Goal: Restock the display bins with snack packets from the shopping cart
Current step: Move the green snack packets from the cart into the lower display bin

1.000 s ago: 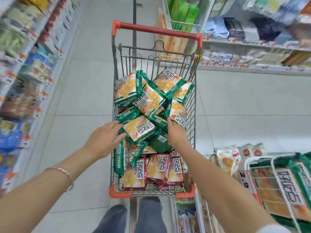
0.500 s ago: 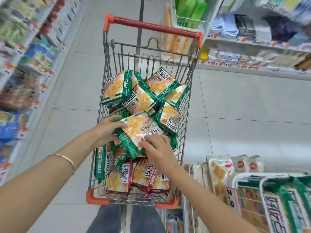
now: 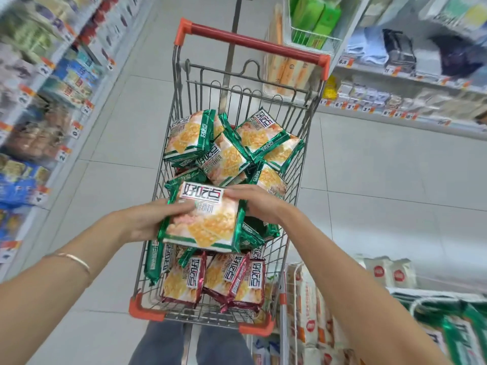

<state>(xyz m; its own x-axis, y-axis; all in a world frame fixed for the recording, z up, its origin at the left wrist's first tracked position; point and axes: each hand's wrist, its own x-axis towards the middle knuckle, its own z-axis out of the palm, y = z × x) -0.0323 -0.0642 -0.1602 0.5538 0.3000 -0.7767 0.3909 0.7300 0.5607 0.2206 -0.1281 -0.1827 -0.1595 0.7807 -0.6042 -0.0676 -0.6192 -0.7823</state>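
Lower edge: blue-grey trousers (image 3: 160, 346) at bottom centre of the frame, just behind the cart's near end.
Lower right: wire display bins (image 3: 421, 292) beside the cart; they hold white packets and, at the far right corner, green-edged packets, blurred.
Left wrist: thin bracelet (image 3: 76, 259) on the forearm that enters from the lower left.
Cart, near end: shopping cart (image 3: 143, 309) with orange corner guards; red packets (image 3: 232, 283) lie on its floor, printed faces up.
Task item: held packet (image 3: 205, 222), green-edged, at frame centre; over the cart's load, printed face up.
Left hand: left hand (image 3: 139, 222) clamped on the packet's left edge; thumb across the top face, fingers hidden beneath.
Right hand: right hand (image 3: 259, 204) clamped on the packet's upper right corner; fingers laid over the top face.
Cart, far end: green packets (image 3: 229, 154) heaped and overlapping; red handle bar beyond them.
Surround: pale tiled floor (image 3: 382, 185); stocked shelves (image 3: 39, 96) at the left and upper right of the frame, blurred.
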